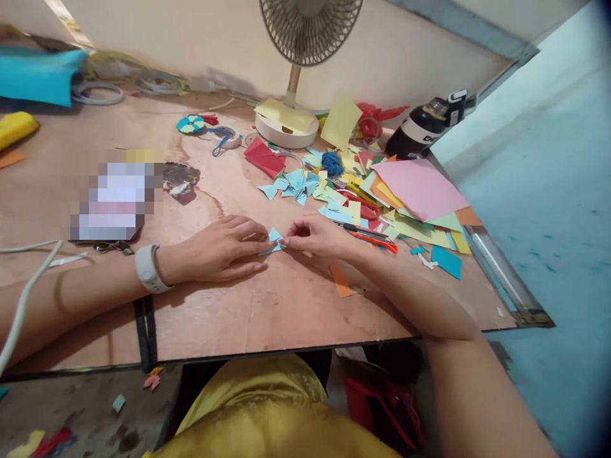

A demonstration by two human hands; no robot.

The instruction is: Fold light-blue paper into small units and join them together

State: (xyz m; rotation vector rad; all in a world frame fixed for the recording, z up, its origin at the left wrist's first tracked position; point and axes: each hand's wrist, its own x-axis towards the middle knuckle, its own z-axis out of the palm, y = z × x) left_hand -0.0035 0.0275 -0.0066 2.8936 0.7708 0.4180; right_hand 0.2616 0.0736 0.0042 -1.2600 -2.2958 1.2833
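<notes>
A small folded piece of light-blue paper lies at the table's middle, between my two hands. My left hand rests palm down with its fingertips on the paper's left side, holding it against the table. The thumb and index finger of my right hand pinch the paper's right edge. Part of the paper is covered by the fingers. Just beyond my hands is a cluster of folded light-blue paper pieces. A utility knife and orange-handled scissors lie beside my right wrist.
Stacked coloured paper sheets, blue yarn and scraps crowd the right side. Behind stand a fan and a black bottle. A blurred-out phone-like object and white cable are at left. An orange strip lies in front.
</notes>
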